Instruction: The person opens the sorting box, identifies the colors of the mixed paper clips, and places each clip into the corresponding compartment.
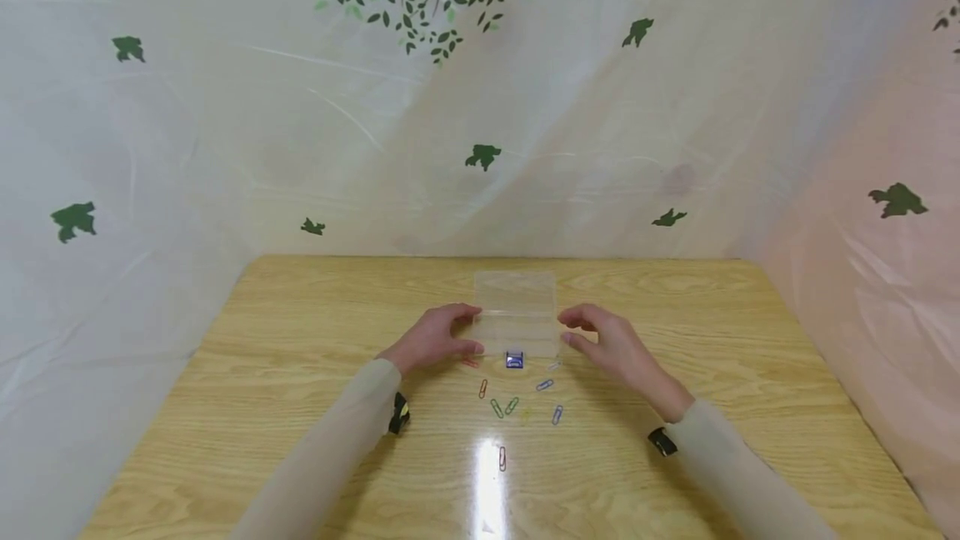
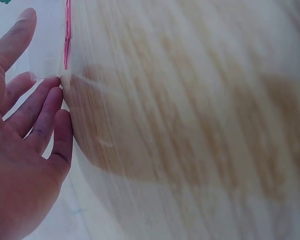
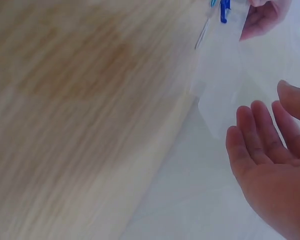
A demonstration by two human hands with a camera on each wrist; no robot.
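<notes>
A clear plastic box lies on the table, its see-through lid folded back toward the wall. At its front edge is a blue latch. My left hand is at the box's left side, thumb spread from the fingers; in the left wrist view its fingertips are right at the box's edge. To the right of the box, my right hand has loosely bent fingers and nothing between them. A red paper clip lies by the left thumb, a pale one near the right front corner.
Several paper clips are scattered in front of the box: a red one, green ones, blue ones and a faint yellow one. Another red clip lies closer to me. A leaf-patterned curtain rises behind the wooden table.
</notes>
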